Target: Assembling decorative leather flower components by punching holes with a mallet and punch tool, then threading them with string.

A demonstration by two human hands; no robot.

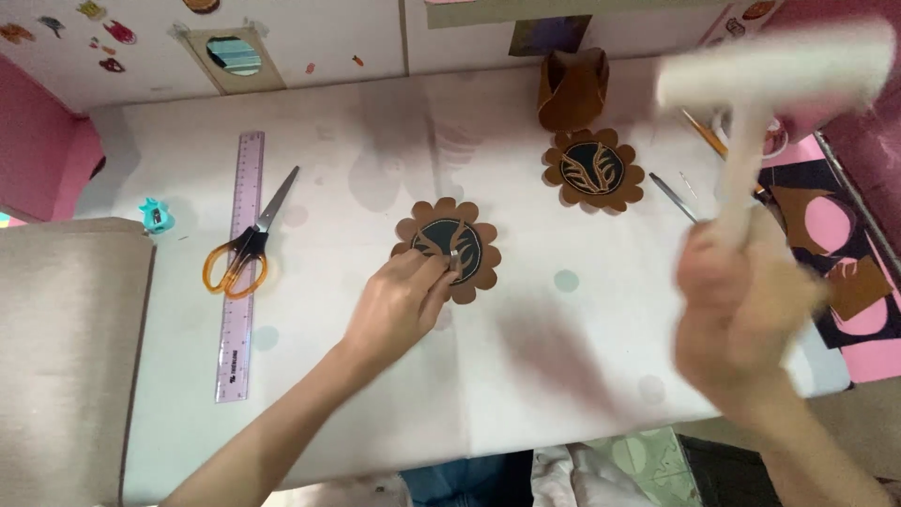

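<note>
Scalloped brown leather disc (449,246) — dark centre, antler-like cutout.

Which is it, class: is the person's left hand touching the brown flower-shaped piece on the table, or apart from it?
Touching. The head view shows the left hand with its fingers resting on the flower-shaped piece, no gap between them.

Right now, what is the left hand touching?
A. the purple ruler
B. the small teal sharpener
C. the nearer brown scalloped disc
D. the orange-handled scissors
C: the left hand has its fingers on the nearer brown scalloped disc, while the scissors, ruler and sharpener lie apart to its left.
</note>
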